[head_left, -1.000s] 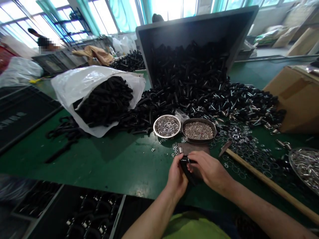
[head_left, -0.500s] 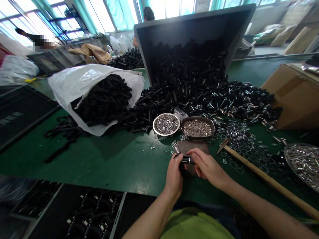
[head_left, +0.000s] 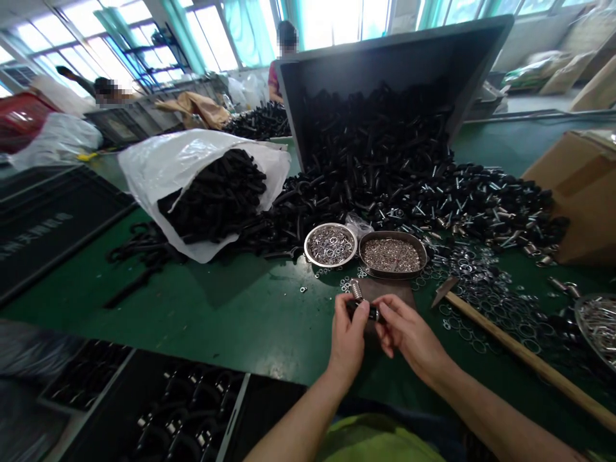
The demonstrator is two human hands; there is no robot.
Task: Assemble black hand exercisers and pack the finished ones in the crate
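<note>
Between my two hands is a small black part with a metal ring, and a metal spring sticks up at its far left end. My left hand is closed around the black part, thumb on top. The fingers of my right hand pinch its right end. Under the hands lies a flat dark plate. Just beyond it stand a round metal bowl of shiny rings and an oval tin of tiny metal pieces. A hammer with a wooden handle lies to the right.
A tipped grey bin spills black parts over the green table. Left of it lies a white bag of black parts. Loose rings and a cardboard box are at right. Two people are in the background.
My left thumb has moved over the top of the black part, covering more of it. The right fingers have stayed at its end. The whole view has shifted slightly.
</note>
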